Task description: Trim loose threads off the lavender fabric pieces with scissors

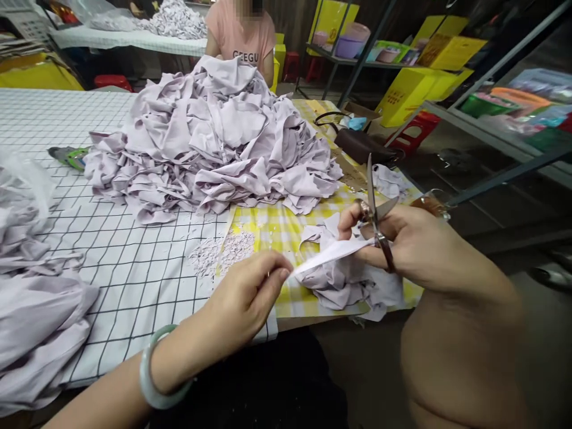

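Between my two hands a pale lilac piece of fabric (328, 256) is stretched. My left hand (250, 289), with a jade-coloured bangle on its wrist, pinches the near end between thumb and fingertips. My right hand (402, 238) has the scissors (372, 202) in it, blades pointing up and away, partly apart. Its fingers also touch the far end of the fabric; how firmly I cannot tell. Below, a small heap of lilac fabric pieces (339, 286) lies on the yellow checked cloth. Tiny fabric clippings (230, 250) are scattered left of it.
A large pile of lilac fabric (218, 143) covers the table's middle, with another pile (40, 322) at left. A dark handbag (366, 146) rests at the right edge. Across the table sits a person in a pink shirt (241, 44). Metal shelving (482, 131) stands at right.
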Available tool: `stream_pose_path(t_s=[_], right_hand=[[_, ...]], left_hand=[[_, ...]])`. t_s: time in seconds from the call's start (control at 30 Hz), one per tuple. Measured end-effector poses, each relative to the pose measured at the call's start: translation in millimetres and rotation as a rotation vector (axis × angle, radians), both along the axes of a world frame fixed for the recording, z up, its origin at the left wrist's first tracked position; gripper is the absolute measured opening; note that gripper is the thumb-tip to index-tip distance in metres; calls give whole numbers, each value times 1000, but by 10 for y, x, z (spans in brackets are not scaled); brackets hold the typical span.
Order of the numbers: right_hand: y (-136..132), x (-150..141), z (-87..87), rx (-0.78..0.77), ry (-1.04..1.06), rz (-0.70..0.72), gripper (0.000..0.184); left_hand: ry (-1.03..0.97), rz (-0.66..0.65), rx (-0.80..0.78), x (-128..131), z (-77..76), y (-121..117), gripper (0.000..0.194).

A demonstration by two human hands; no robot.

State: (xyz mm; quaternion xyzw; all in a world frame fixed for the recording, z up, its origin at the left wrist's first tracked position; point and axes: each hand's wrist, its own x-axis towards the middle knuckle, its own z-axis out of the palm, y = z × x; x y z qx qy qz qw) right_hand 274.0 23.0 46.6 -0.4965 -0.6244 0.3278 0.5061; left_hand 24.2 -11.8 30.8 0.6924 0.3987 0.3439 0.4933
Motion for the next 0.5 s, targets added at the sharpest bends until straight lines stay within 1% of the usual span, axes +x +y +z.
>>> stream_pose_path(t_s=[0.03, 0.07, 0.13, 0.17, 0.2, 0.23, 0.3, 0.33, 0.37, 0.43, 0.47, 0.5], right_hand=[[-14, -74, -45, -21, 30, 41, 27], [-25, -163, -88, -43, 62, 79, 28], [-33, -349, -153, -104, 125, 167, 31], [-28, -434, -177, -149, 155, 230, 32], [-19, -509, -201, -212, 181, 316, 33], [-9, -576, -231, -287, 211, 416, 34], [2, -699, -336, -447, 298, 607, 36], [-7, -762, -419, -519, 354, 670, 37], [-29, -831, -521, -579, 414, 701, 37], [-124, -990, -764, -666, 532, 681, 39], [-197, -1082, -886, -706, 577, 662, 41], [-285, -1181, -997, -742, 620, 639, 43]], left_hand=[[54, -69, 17, -113, 25, -30, 21], [71, -152, -13, -210, 53, -67, 27], [15, -298, -164, -361, 106, -158, 31], [-48, -336, -258, -420, 124, -206, 31], [-129, -339, -345, -469, 129, -253, 32], [-221, -307, -426, -510, 118, -296, 32], [-423, -221, -596, -574, 40, -357, 35], [-523, -189, -679, -599, -22, -374, 36], [-611, -174, -752, -622, -92, -383, 35], [-720, -183, -854, -664, -225, -383, 33], [-727, -186, -876, -685, -273, -381, 32], [-706, -174, -863, -705, -305, -381, 32]])
